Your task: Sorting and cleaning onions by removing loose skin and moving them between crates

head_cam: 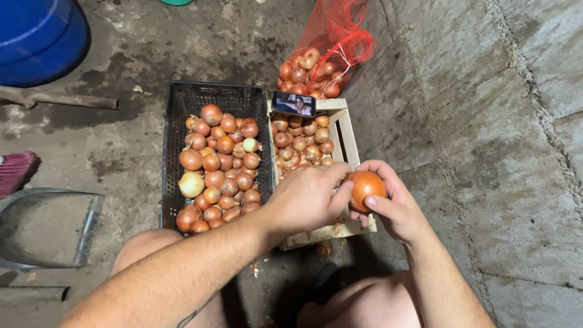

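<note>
Right hand (395, 209) is cupping the onion (366, 188) in a closed grip; left hand (306, 197) is pinching its left side, above the wooden crate (349, 136).

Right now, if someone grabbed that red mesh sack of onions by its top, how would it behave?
The red mesh sack would probably sag: its empty upper netting already slumps. It looks heavy low down, where the onions bulge. Its mouth seems loose, so a few might spill toward the wooden crate.
</note>
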